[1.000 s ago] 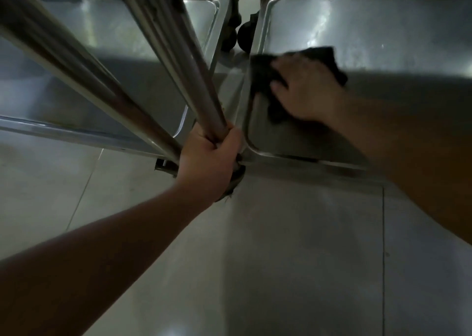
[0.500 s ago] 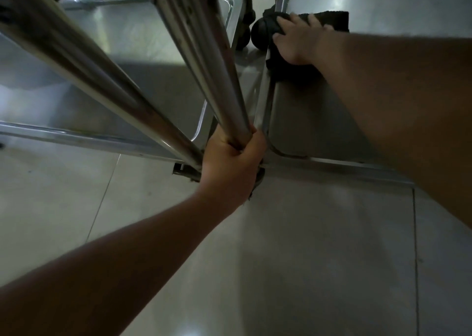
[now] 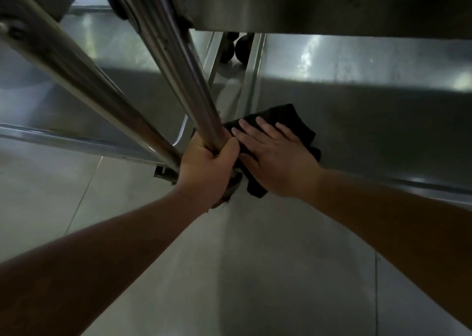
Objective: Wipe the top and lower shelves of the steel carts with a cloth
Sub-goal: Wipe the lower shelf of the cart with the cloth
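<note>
Two steel carts stand side by side on a pale tiled floor (image 3: 281, 271) in dim light. On the right cart's lower shelf (image 3: 383, 131), the right hand (image 3: 275, 156) presses flat, fingers straight, on a black cloth (image 3: 288, 121) at the near left corner. The left hand (image 3: 207, 167) grips the cart's upright post (image 3: 178, 62), fingers curled round it.
</note>
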Available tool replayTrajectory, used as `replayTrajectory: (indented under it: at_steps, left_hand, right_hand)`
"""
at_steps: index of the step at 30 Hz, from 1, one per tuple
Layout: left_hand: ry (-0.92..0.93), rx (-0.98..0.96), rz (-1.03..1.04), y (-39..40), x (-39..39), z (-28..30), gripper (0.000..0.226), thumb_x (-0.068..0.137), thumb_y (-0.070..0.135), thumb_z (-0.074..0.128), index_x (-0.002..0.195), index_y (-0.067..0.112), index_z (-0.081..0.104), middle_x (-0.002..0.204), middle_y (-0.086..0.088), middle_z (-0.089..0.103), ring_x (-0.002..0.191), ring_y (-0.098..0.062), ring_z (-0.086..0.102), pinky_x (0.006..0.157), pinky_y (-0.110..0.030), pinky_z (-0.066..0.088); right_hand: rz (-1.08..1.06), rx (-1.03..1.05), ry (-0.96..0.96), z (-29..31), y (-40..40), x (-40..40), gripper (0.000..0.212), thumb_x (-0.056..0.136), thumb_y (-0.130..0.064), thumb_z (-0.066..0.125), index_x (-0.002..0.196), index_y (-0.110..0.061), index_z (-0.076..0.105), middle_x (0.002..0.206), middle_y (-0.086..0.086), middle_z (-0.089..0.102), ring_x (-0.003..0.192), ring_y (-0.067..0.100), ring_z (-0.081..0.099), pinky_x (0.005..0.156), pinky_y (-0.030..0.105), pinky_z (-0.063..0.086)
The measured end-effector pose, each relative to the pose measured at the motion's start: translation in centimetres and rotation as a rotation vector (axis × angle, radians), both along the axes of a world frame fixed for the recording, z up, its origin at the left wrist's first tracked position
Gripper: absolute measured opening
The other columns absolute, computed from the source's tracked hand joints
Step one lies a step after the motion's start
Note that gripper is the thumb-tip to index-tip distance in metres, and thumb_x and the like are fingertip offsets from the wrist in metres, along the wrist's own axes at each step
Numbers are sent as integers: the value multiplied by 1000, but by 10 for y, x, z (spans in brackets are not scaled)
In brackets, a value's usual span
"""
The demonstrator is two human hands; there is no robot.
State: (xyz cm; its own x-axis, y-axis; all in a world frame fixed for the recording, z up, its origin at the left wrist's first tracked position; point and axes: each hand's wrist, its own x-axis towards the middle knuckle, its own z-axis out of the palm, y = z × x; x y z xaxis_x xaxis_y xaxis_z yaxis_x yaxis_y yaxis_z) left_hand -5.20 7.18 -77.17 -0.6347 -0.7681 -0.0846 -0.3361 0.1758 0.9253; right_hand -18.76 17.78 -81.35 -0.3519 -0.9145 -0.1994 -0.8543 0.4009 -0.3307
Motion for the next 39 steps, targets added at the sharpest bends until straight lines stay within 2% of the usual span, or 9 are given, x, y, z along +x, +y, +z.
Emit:
replayTrajectory:
  at_steps: [8, 14, 17, 20, 25, 28, 31, 34, 39]
  left_hand:
    - [-68, -179, 107, 6, 0, -5, 15, 94, 36, 70, 101, 26, 62, 82, 28, 66, 75, 6, 66, 59, -5, 45]
    - [-421, -45, 199, 44, 35, -23, 51, 80, 33, 79, 118, 30, 46, 119, -3, 51, 104, -25, 58, 77, -38, 52]
    - [-494, -9, 56, 70, 42, -33, 37, 86, 30, 75, 108, 34, 45, 109, -1, 53, 84, -17, 55, 58, -27, 41]
    - [-490, -156, -140, 90, 31, -33, 31, 85, 29, 73, 97, 37, 46, 97, 6, 51, 77, -6, 48, 61, -28, 36]
    - [-401, -419, -483, 106, -2, -20, 43, 86, 28, 71, 121, 37, 50, 119, 14, 51, 111, -6, 52, 97, -26, 43]
    - [-396, -692, -685, 116, -26, -19, 65, 88, 32, 65, 148, 20, 46, 149, 2, 44, 141, -19, 39, 121, -23, 20]
    - [-447, -869, -862, 131, -44, -26, 88, 96, 42, 60, 167, 14, 18, 175, -4, 15, 161, -17, 6, 120, -15, -15]
    - [-494, -960, -959, 150, -57, -37, 93, 99, 51, 48, 169, 16, -2, 177, -1, -8, 162, -16, -12, 128, -29, -12]
    - [-500, -1001, -983, 176, -74, -47, 95, 98, 51, 48, 169, 13, -2, 177, -5, -6, 163, -19, -10, 130, -35, -6]
  right_hand:
    - [40, 6, 110, 5, 53, -13, 63, 107, -61, 16, 166, -39, 15, 174, -17, 9, 161, 14, 1, 130, 43, 1]
    - [72, 55, 145, 3, 113, -45, 69, 102, -71, 6, 166, -44, 8, 173, -21, 4, 161, 10, -4, 130, 42, -2]
    - [109, 66, 146, 1, 140, -62, 66, 102, -71, 6, 164, -48, 8, 172, -24, 2, 160, 8, -6, 131, 44, 1]
    - [116, 66, 130, 2, 160, -74, 66, 101, -72, 6, 164, -50, 11, 172, -25, 4, 161, 8, -4, 131, 43, 1]
    - [103, 68, 138, 0, 195, -91, 67, 101, -74, 8, 163, -50, 12, 172, -24, 6, 160, 7, -4, 130, 41, -2]
    - [82, 70, 153, -1, 226, -105, 63, 103, -73, 12, 163, -52, 10, 171, -26, 4, 158, 4, -8, 128, 37, -7]
    - [74, 88, 159, 1, 256, -119, 63, 103, -74, 9, 163, -53, 7, 171, -25, 2, 157, 4, -12, 127, 36, -10]
    - [73, 111, 155, 4, 285, -132, 67, 100, -76, 2, 162, -53, 6, 171, -25, 1, 158, 4, -12, 127, 35, -10]
    - [35, 136, 152, 4, 335, -155, 66, 97, -79, -2, 160, -58, -1, 170, -28, -4, 156, 0, -19, 126, 32, -13]
